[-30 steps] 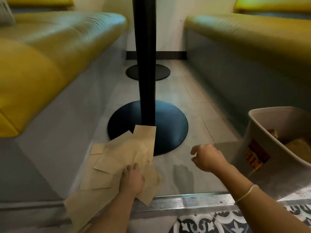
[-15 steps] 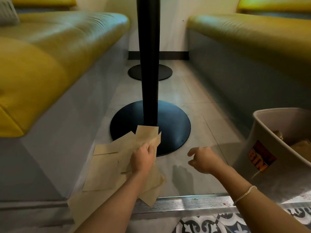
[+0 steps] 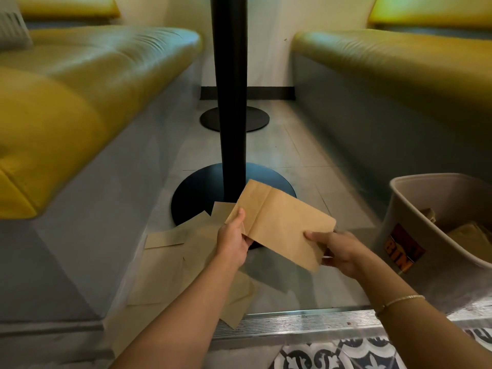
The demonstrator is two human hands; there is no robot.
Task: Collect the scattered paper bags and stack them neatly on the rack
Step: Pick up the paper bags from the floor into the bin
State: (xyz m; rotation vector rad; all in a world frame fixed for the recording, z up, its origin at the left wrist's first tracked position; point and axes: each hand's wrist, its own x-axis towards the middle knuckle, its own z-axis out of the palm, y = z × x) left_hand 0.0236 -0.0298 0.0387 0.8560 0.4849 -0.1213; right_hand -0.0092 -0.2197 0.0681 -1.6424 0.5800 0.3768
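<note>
A flat brown paper bag (image 3: 279, 222) is held above the floor between both hands. My left hand (image 3: 233, 242) pinches its left edge, thumb on top. My right hand (image 3: 339, 251) grips its right end, thumb on top and fingers curled underneath. Several more brown paper bags (image 3: 170, 262) lie overlapping on the floor below my left arm, beside the bench base. No rack is in view.
A black table post (image 3: 230, 102) rises from a round black base (image 3: 197, 195) just behind the bags. Yellow benches (image 3: 80, 75) flank the tiled aisle on both sides. A beige bin (image 3: 415, 230) with paper bags inside stands at right. A metal floor strip (image 3: 306, 323) runs in front.
My left hand lifted one bag off the floor pile and carried it right. My right hand moved in and took hold of its other end.
</note>
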